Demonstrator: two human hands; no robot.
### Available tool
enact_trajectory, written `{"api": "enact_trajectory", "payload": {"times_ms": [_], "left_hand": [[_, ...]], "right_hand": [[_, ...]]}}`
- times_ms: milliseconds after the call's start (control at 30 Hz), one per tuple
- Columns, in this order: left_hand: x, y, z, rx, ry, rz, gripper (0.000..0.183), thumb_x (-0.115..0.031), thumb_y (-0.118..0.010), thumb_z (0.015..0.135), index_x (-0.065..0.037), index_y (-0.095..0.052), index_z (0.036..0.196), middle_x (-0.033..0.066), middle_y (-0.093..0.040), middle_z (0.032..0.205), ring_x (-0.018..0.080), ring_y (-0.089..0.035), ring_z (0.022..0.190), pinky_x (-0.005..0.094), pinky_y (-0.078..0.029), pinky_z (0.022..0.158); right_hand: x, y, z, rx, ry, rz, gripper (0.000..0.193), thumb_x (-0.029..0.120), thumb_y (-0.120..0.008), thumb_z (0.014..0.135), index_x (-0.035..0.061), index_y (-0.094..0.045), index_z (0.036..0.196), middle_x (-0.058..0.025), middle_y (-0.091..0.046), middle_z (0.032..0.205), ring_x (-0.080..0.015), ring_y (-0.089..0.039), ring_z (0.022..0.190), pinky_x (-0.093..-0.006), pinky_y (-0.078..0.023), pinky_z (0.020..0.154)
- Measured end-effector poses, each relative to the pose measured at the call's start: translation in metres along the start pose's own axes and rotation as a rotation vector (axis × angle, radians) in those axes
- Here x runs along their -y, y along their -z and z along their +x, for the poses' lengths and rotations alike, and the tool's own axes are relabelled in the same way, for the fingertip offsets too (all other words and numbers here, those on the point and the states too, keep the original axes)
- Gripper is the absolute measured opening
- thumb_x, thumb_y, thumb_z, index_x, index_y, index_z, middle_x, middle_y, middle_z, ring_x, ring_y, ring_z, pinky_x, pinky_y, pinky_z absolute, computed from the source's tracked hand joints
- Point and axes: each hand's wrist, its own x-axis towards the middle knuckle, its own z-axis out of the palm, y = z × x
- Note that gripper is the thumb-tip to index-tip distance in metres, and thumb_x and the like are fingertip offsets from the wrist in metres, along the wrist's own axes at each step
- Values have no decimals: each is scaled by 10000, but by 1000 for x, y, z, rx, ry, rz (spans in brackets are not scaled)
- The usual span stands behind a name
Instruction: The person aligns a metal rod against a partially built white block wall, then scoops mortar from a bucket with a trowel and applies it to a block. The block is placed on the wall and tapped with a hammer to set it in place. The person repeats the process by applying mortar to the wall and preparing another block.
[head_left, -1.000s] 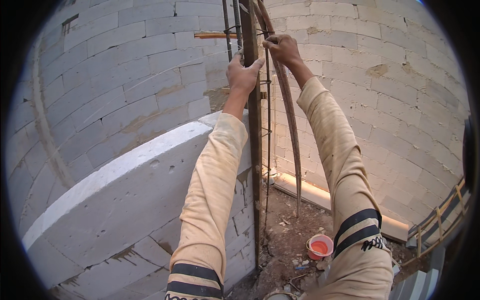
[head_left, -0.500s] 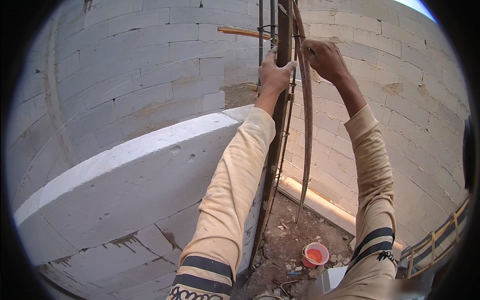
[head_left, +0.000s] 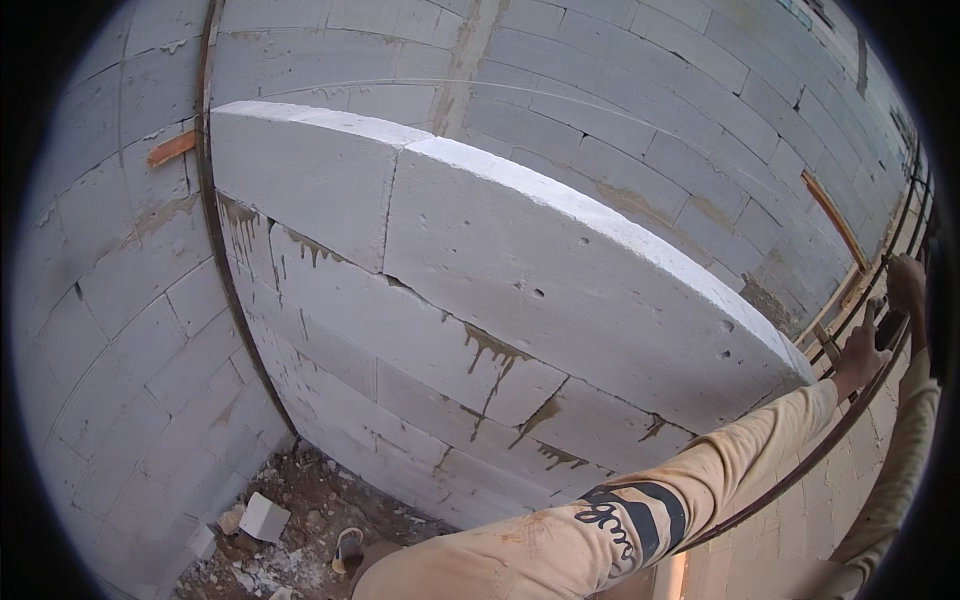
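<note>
At the far right rim, my left hand (head_left: 858, 358) rests against a dark upright post (head_left: 888, 328) beside the end of a white block wall (head_left: 560, 270). Its index finger and thumb are stretched apart; the other fingers are partly hidden. Just above it, my right hand (head_left: 906, 287) is closed with the fingers bent, and what it pinches is too small to make out. Thin steel bars (head_left: 912, 190) run up beside both hands. A thin pale string (head_left: 600, 107) stretches above the wall top toward the right; its end near my hands cannot be traced.
Taller grey block walls (head_left: 620, 60) stand behind and at the left. A dark upright strip (head_left: 225, 260) lines the wall's left end, with a short wooden piece (head_left: 172, 149) beside it. Another wooden strip (head_left: 835, 220) leans near the bars. Block pieces (head_left: 264, 518) lie on the rubble floor.
My view has swung left along the wall, so both hands and the post now sit at the right rim. Both hands stay up at the post. The pink bucket has left the view.
</note>
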Motion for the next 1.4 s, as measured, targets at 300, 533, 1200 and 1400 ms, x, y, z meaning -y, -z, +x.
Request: {"api": "enact_trajectory", "payload": {"times_ms": [300,533,1200,1400], "left_hand": [[-9,26,-11,41,-131,-92,1035,-121,-745,787,-34,-80,1574,218,-703,1032,413,-681,961,510,-527,858],[-22,45,-20,35,-242,-6,973,-175,-796,751,-99,-224,1535,222,-709,953,455,-675,933,551,-505,871],[-19,51,1,382,-59,-446,590,-104,-826,688,59,-646,1226,165,-712,1125,238,-684,992,326,-516,935],[-36,61,-6,403,-71,-449,462,-31,-785,730,2,-654,1172,84,-728,1029,155,-679,845,287,-543,781]], "right_hand": [[68,82,61,741,-292,-28,170,28,-707,769,-2,-785,917,-162,-762,924,-295,-753,825,-381,-599,693],[87,94,59,703,-397,-41,274,-16,-645,669,71,-800,877,-180,-736,950,-326,-726,873,-385,-574,729],[38,78,-68,-744,-741,826,257,77,-571,920,41,-666,1155,-86,-700,1104,-161,-669,969,-315,-541,806],[62,-13,-123,-324,-747,1575,405,64,-546,949,44,-584,1352,-55,-649,1227,-160,-639,1001,-337,-534,879]]}}
